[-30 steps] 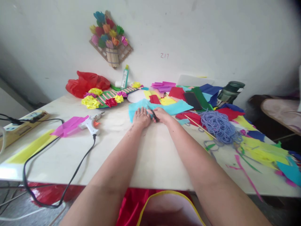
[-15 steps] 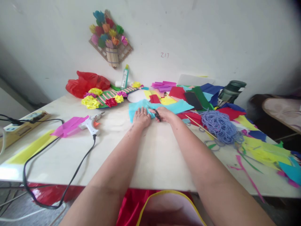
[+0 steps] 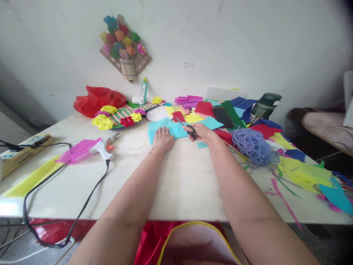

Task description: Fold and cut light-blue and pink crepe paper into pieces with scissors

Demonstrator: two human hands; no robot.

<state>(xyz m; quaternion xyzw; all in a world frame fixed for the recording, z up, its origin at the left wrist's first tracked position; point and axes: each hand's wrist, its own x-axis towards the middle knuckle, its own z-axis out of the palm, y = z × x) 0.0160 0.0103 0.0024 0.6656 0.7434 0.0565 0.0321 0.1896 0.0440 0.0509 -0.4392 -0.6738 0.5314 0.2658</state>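
Observation:
My left hand [image 3: 163, 139] lies flat on a piece of light blue paper [image 3: 156, 127], fingers stretched out, pressing it to the table. To its right, my right hand [image 3: 203, 132] is closed around the dark handles of a pair of scissors [image 3: 191, 131]. Their blades point up and left over the blue paper, clear of my left hand. A cut line or slit seems to run in the paper just beside my left fingers. More light blue paper [image 3: 213, 123] stretches out behind my right hand, partly hidden by it. A small blue scrap [image 3: 202, 145] rests below the scissors.
On the left lie a white glue gun [image 3: 102, 149] with its black cord, pink paper [image 3: 78, 151] and a power strip [image 3: 26, 151]. A flower-decorated green craft piece [image 3: 124, 116] sits behind. Right of me are blue yarn [image 3: 252, 147], coloured paper [image 3: 303, 173] and a dark jar [image 3: 266, 106].
My right hand has drawn the scissors to the right, away from my left hand, and their blades now show more fully. My left hand stays on the paper. The view has shifted slightly.

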